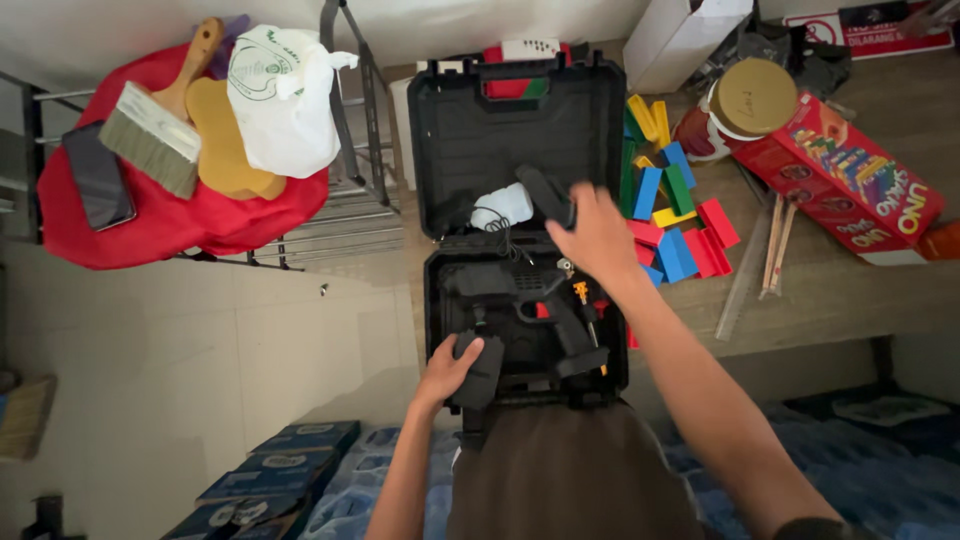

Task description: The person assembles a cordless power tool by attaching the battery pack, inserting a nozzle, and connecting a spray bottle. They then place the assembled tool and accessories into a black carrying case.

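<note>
While the left hand (447,368) grips a battery pack (482,368), coloured blocks (675,215) crowd beside the open case (520,130).

Moulded plastic tool case (470,130): black, lid and base. Cordless drill (530,300) inside: black, with orange bits. Charger block (505,205): white. Scattered wooden blocks (680,215): red, blue, green, yellow. Cloth bundle (170,225): red. Wide paintbrush (155,130): tan handle, grey bristles. Plastic bag (280,100): white, green print.

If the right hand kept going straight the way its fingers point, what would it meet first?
The right hand already closes on a black tool part; beyond that, probably the open case lid, though depth is unclear.
</note>
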